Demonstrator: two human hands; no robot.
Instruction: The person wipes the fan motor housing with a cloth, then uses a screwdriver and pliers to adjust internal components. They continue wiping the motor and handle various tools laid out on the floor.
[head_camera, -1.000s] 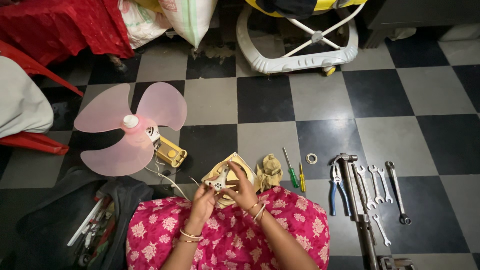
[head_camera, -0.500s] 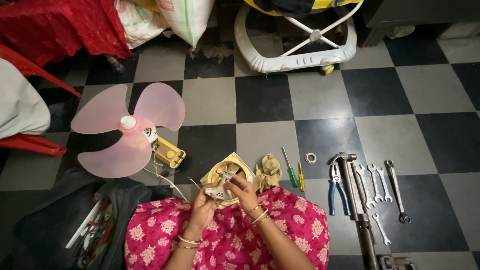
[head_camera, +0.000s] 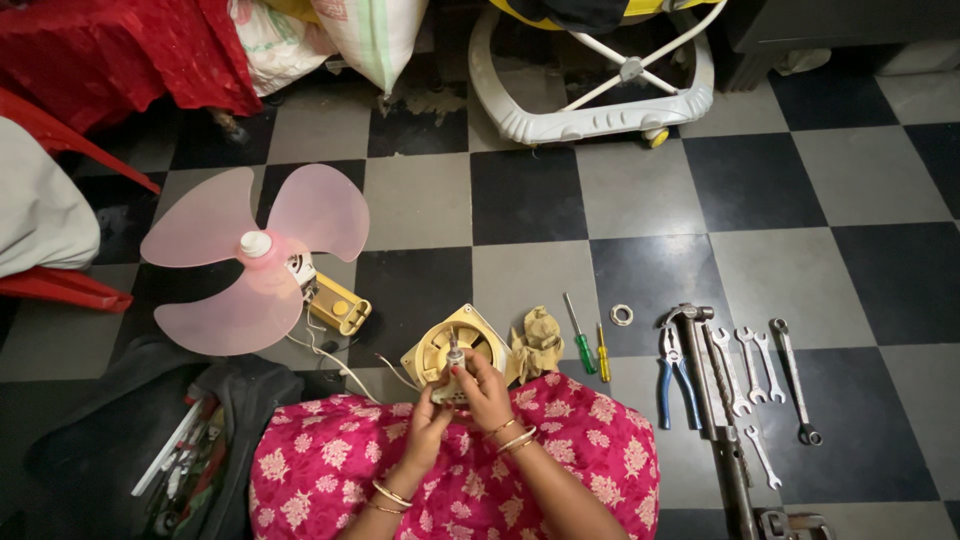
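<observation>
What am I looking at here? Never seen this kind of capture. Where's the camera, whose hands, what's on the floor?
There is no machine: a person sits on a checkered tile floor, and one camera worn on their head looks down at their lap and hands. The left hand and right hand together hold a small motor part over a cream fan housing. To the left lies a pink fan blade with a yellow piece wired to it. To the right: a rag, two screwdrivers, a small ring, blue pliers, a hammer and several spanners. An open tool bag sits lower left.
</observation>
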